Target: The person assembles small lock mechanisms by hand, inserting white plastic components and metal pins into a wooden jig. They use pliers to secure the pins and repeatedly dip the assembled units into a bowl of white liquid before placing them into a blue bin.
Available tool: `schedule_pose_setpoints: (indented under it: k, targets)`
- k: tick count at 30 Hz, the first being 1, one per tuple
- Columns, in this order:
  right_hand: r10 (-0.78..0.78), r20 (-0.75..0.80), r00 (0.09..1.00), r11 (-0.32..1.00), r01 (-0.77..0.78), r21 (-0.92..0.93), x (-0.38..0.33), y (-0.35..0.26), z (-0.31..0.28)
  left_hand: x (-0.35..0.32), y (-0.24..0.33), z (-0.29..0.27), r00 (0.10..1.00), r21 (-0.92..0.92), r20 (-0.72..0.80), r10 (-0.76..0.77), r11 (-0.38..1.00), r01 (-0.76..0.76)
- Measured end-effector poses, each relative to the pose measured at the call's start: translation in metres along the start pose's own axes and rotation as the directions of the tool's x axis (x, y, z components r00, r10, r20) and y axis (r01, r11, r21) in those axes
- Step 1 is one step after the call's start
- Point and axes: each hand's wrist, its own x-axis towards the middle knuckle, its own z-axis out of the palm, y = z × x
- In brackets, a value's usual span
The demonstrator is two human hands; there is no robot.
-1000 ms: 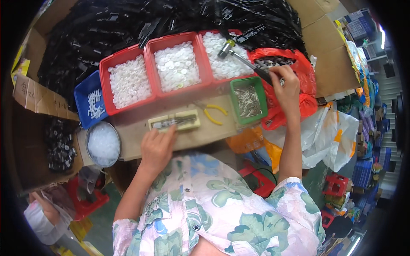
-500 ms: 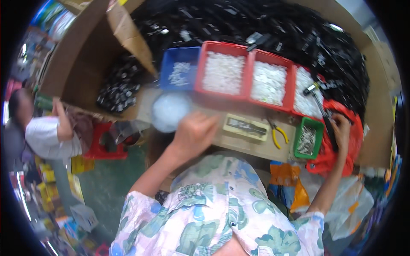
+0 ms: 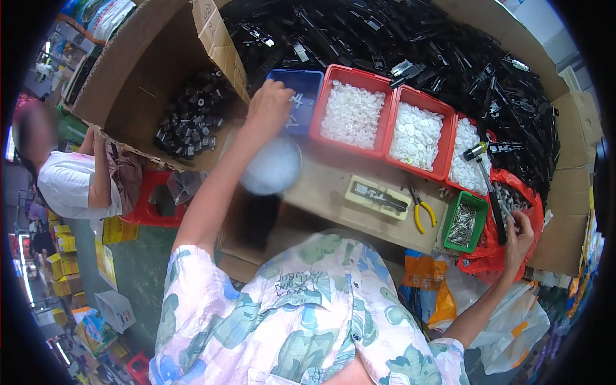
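Note:
My left hand (image 3: 269, 106) reaches over the left side of a blue bin (image 3: 310, 83), its fingers bent together. Small white plastic pieces (image 3: 296, 100) show beside the fingertips; what the fingers pinch is hidden. My right hand (image 3: 520, 237) is at a red plastic bag (image 3: 527, 186) holding small metal parts (image 3: 513, 197). Its thumb and fingers are drawn together, and I cannot make out what is between them. A hammer (image 3: 486, 168) with a black handle lies just left of that hand. In front of me sits a cream-coloured fixture (image 3: 378, 197) with a dark metal part in its slot.
Red bins (image 3: 353, 115) of white discs stand in a row. Yellow-handled pliers (image 3: 423, 215) and a green bin (image 3: 463, 221) of metal pins lie to the right. A whitish round container (image 3: 272, 165) is under my left forearm. Black parts (image 3: 443, 51) heap behind; a person (image 3: 77, 179) sits at left.
My left hand has moved from beside the fixture, forward and left, to the blue bin. My right hand has shifted slightly nearer me along the red bag.

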Motion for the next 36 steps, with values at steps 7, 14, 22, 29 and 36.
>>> schedule_pose_setpoints:
  k: [7,14,22,29,36]
  targets:
    - [0.055,-0.013,0.998,0.996,-0.054,0.067,-0.026,0.003,-0.005,0.019,-0.014,0.038,0.995,0.082,0.081,0.057,0.995,-0.064]
    - [0.084,-0.004,0.996,0.991,-0.083,0.101,-0.031,-0.001,0.003,0.02,-0.01,0.035,0.998,-0.157,-0.05,-0.044,0.987,0.036]
    - [-0.021,0.009,1.0,0.99,0.02,0.139,-0.025,-0.014,0.014,0.017,-0.021,0.023,0.986,-0.285,-0.138,-0.093,0.957,0.051]
    - [-0.026,0.026,0.999,0.965,0.018,0.262,-0.031,-0.056,0.034,-0.017,0.005,-0.037,0.978,-0.344,-0.197,-0.074,0.939,0.002]
    - [-0.124,0.066,0.99,0.972,0.108,0.21,-0.026,-0.094,0.047,-0.043,0.016,-0.04,0.984,-0.249,-0.177,0.008,0.967,-0.052]
